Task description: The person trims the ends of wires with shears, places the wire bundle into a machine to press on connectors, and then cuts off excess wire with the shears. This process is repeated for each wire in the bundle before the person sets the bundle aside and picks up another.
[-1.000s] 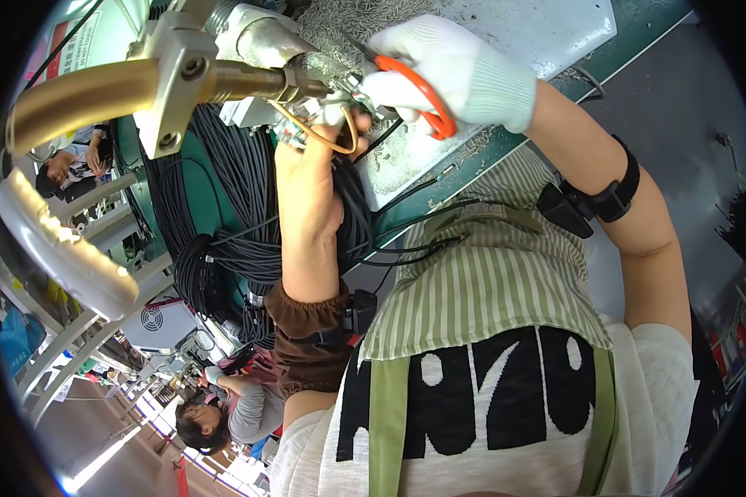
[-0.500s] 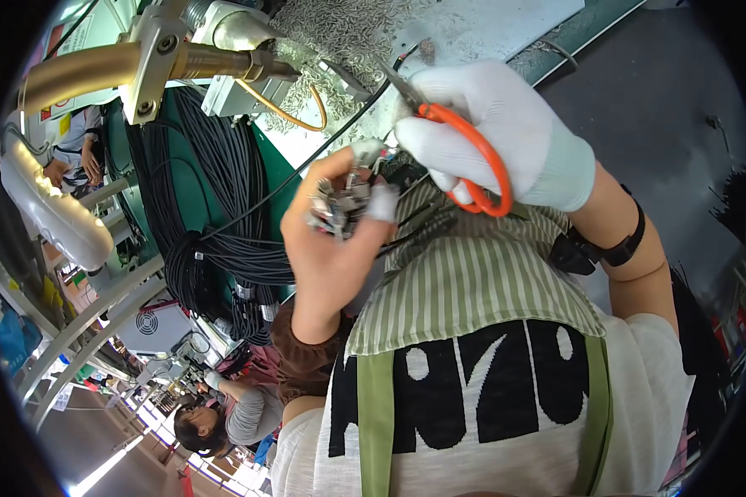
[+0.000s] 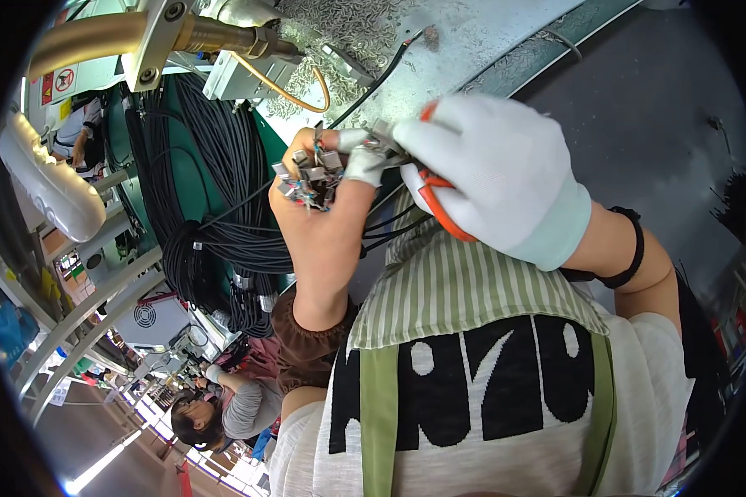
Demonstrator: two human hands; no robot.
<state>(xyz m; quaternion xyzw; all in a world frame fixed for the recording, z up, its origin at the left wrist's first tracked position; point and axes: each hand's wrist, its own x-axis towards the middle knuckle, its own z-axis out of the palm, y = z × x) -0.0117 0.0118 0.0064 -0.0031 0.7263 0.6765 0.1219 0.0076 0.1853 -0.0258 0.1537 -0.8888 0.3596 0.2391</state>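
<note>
- Left hand [image 3: 330, 228], palm up, cradles a clump of small metal connectors [image 3: 311, 176]; its white-capped thumb and forefinger are drawn to a narrow pinch.
- Right at that pinch, one metal piece [image 3: 380, 132]: just left of the gloved right fingertips, tight between both hands, its long axis too small to tell.
- Right hand [image 3: 497, 170], knuckles up, wrist bent inward, wraps an orange-handled tool [image 3: 446, 214] slanting up-left, tip beside the left thumb; blade gap, can't tell.
- Beyond, a black cable [image 3: 381, 81] runs diagonally behind the left fingers, over a worktable [image 3: 481, 45] strewn with metal bits [image 3: 340, 29].
</note>
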